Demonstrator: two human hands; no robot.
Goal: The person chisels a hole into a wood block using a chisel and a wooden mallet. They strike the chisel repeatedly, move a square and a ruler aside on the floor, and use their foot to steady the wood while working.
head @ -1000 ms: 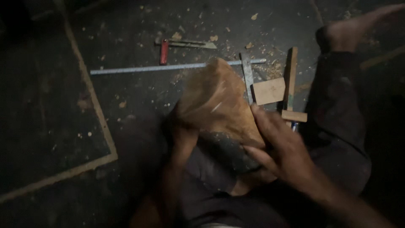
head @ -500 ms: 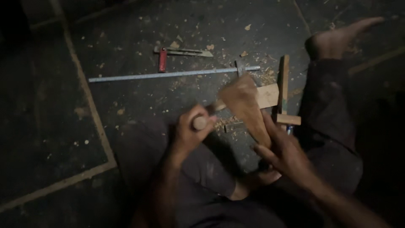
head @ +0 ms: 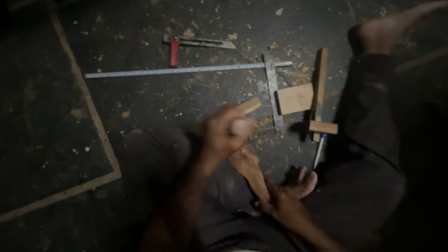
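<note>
Dim scene, weak light falling on floor toward 12 o'clock. Corners and 3 o'clock edge sink into black. My left hand (head: 223,135) smeared by motion blur; my right hand (head: 283,208) murky, in shadow. Grainy, no glare.

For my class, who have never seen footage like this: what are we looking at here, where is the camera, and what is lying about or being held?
The camera sits on a person's head and looks down, so you see their own arms and legs as they sit on a dark floor strewn with wood chips. The left hand, blurred, grips a pale wooden handle. The right hand holds a wood piece beside a bare foot. On the floor lie a long metal ruler, a red-handled tool, a flat wooden block and a pen.
</note>
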